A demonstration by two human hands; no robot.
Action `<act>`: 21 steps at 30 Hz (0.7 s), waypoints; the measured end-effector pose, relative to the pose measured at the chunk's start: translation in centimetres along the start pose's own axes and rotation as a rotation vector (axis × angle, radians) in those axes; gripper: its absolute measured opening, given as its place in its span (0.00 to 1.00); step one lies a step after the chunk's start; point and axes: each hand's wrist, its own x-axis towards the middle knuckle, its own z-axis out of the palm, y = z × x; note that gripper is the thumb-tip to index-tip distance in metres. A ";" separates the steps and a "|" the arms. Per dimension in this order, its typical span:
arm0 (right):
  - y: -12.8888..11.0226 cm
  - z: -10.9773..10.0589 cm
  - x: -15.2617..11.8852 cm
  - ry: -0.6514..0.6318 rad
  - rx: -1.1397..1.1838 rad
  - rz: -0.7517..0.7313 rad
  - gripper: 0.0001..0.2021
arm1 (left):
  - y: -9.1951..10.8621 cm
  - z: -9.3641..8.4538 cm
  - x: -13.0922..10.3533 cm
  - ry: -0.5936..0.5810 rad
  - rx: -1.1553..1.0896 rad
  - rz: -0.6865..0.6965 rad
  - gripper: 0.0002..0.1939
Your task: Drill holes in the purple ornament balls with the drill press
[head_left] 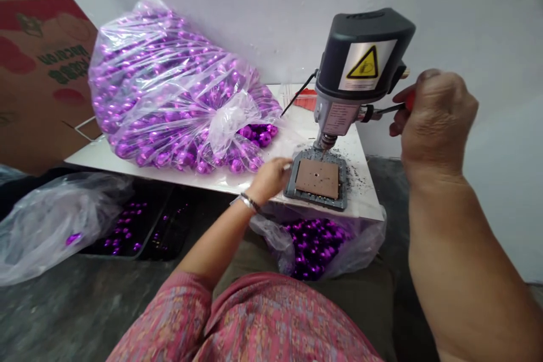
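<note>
My right hand [439, 119] is wrapped round the red-knobbed lever [409, 100] on the side of a small bench drill press [360, 62]. Below its chuck and bit, a brown square plate [317, 177] with a small hole in the middle lies on the grey base [292, 188]. My left hand [271, 178] is at the base's left edge with its fingers drawn together. What its fingertips hold, if anything, is hidden. Dark shavings [356, 175] are scattered round the base.
A big clear bag [182, 96] of shiny purple balls fills the left of the white table [373, 198]. On my lap an open bag [318, 249] holds more. Dark trays [127, 226], a plastic bag [55, 226] and a cardboard box [38, 96] are at left.
</note>
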 end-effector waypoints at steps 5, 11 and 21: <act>-0.4 -0.1 -0.3 0.028 0.036 0.056 0.18 | -4.0 -3.5 8.9 0.071 0.357 -0.210 0.24; -0.9 -0.4 -1.0 0.007 0.046 0.064 0.23 | -6.1 -2.4 13.0 -0.094 0.460 -0.441 0.24; -1.1 -0.4 -1.6 0.017 0.098 0.050 0.23 | -4.3 -2.1 11.3 -0.159 0.016 -0.339 0.30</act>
